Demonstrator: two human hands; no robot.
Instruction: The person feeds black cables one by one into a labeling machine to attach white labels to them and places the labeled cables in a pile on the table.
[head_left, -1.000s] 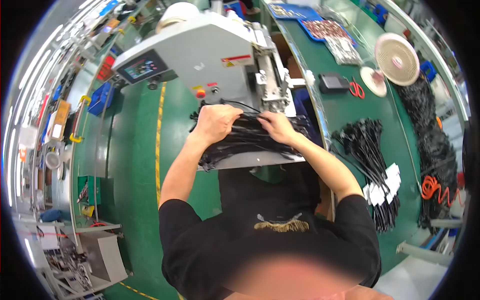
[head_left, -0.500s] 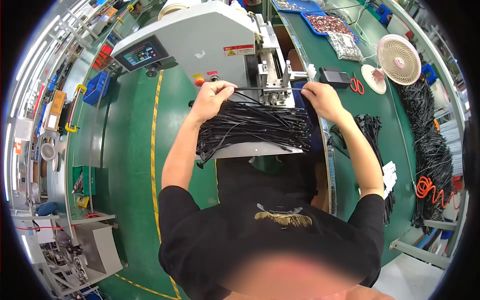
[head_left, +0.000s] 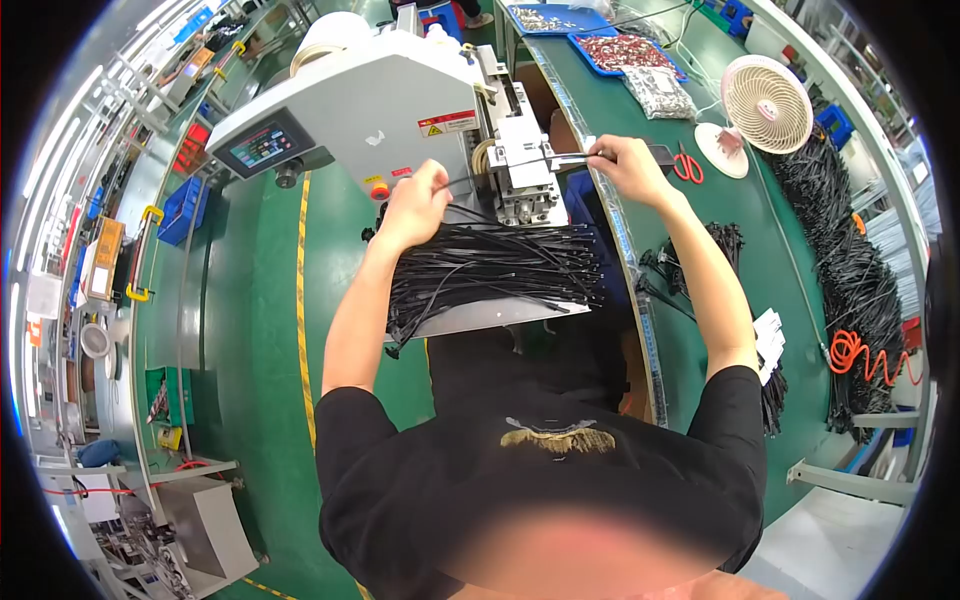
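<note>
A thin black cable [head_left: 460,182] runs from hand to hand across the metal fixture [head_left: 527,172] of a grey machine [head_left: 375,105]. At the cable's left end, my left hand [head_left: 415,207] pinches it, just in front of the machine's red button. My right hand [head_left: 632,170] grips the other end, past the fixture and above the edge of the green bench. The cable's middle is partly hidden at the fixture. Nearer to me, a pile of black cables [head_left: 490,262] lies on a pale tray [head_left: 490,318].
On the green bench [head_left: 690,340] at right are red-handled scissors [head_left: 688,165], a fan [head_left: 767,105], blue trays of small parts [head_left: 615,52] and bundled black cables [head_left: 840,250]. The machine's touchscreen [head_left: 262,146] faces me at left. Yellow-striped tape [head_left: 302,320] marks the floor.
Both hands have moved forward with the cable, which now crosses the fixture rather than passing in front of it. The camera view has shifted slightly.
</note>
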